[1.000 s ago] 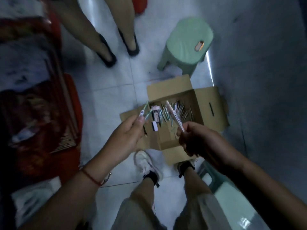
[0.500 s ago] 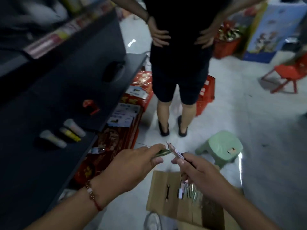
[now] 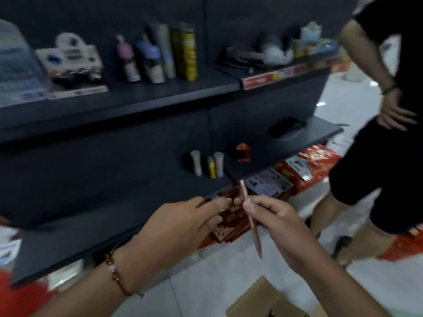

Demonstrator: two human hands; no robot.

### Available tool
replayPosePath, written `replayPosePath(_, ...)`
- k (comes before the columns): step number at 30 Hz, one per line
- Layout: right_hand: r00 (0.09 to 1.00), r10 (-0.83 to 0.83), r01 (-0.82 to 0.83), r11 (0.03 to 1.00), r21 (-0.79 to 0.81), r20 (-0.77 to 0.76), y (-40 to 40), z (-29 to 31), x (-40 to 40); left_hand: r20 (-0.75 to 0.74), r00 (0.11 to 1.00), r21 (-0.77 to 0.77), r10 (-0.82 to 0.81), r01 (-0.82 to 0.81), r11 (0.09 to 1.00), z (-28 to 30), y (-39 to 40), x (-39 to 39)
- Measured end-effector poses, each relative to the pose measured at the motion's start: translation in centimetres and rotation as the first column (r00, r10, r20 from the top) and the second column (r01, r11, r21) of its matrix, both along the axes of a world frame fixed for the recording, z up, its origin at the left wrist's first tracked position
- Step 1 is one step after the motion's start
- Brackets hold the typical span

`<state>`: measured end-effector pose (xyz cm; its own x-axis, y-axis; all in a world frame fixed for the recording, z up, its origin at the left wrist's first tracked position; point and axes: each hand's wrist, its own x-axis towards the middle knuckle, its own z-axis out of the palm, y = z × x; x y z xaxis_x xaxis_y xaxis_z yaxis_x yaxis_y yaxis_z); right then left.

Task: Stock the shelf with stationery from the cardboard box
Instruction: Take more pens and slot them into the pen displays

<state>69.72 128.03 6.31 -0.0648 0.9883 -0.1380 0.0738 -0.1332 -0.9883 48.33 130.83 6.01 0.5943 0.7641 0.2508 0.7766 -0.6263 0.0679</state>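
A right hand (image 3: 283, 227) pinches a slim pinkish pen (image 3: 250, 221) near its upper third, thumb and curled fingers closed round the barrel, in front of a dark shop shelf (image 3: 146, 216). The pen stands nearly upright, its long axis tilted slightly so the top end points up toward the shelf edge and the tip hangs down over the pale floor (image 3: 229, 271). Just beside it, the left hand (image 3: 180, 223), a beaded bracelet (image 3: 114, 273) at the wrist, closes its fingertips on something small with a bluish end (image 3: 215, 197); blur hides what the item is, though it looks like more stationery. The two hands sit almost touching, both short of the front lip of the lower shelf board, and the left appears the nearer of the two to it.

The shelf surface lies ahead and slightly left of both grips. On the board further back stand three small tubes (image 3: 207, 164) and a red item (image 3: 242, 152), well apart from the hands. A corner of the cardboard box (image 3: 258, 300) shows on the floor below the right forearm. A second person (image 3: 386, 124) in dark clothes stands at the right, hand on hip, near red packets (image 3: 304, 165) stacked under the shelf.

To be placed, the pen would probably need carrying forward and left over the lip, then laying flat or standing beside the tubes; held this upright and this high on its barrel, it could swing as it goes
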Motion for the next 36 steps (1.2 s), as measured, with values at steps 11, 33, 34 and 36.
replayPosePath(11, 0.828, 0.080, -0.101, 0.995, -0.007, -0.556, 9.6, 5.6, -21.7, 0.180, 0.912, 0.036, 0.370, -0.382, 0.924, 2.3, 0.2, -24.1)
replayPosePath(33, 0.936, 0.266, -0.116, 0.852, 0.511, -0.230, 31.8, 14.6, -60.6, 0.125, 0.842, 0.207, 0.525, -0.539, 0.816, 9.2, 16.4, -59.9)
replayPosePath(34, 0.942, 0.261, -0.116, 0.844, 0.523, -0.212, 33.3, 14.5, -61.6, 0.123, 0.838, 0.201, 0.532, -0.546, 0.813, 9.1, 17.7, -60.8)
replayPosePath(36, 0.961, 0.237, -0.120, 0.826, 0.551, -0.146, 36.2, 14.1, -63.6, 0.127, 0.827, 0.179, 0.547, -0.562, 0.808, 8.9, 20.4, -62.4)
